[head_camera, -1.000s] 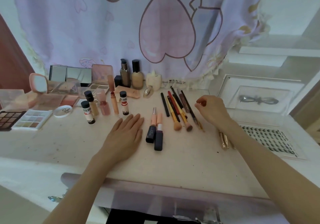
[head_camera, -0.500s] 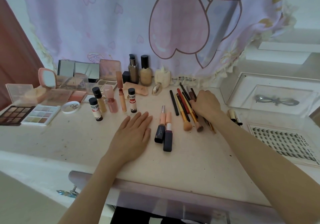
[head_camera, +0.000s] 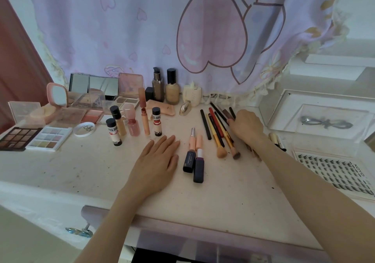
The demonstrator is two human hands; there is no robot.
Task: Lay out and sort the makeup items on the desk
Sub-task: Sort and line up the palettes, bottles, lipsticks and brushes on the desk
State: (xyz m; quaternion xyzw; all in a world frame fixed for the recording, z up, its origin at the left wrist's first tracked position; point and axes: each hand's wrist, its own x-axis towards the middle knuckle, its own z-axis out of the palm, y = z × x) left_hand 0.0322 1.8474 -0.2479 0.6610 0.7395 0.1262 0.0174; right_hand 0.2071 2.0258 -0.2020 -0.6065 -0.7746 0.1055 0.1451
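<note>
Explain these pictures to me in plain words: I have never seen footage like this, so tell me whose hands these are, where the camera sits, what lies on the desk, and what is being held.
There is no machine here. A person wears one camera on the head, looking down at both bare hands. The left hand lies flat and open on the desk, holding nothing. The right hand is curled over the row of brushes and pencils; whether it grips one is hidden. Between the hands lie two lipsticks. Further left stand small bottles, with eyeshadow palettes and compacts beyond. At right lies a tray of false lashes.
</note>
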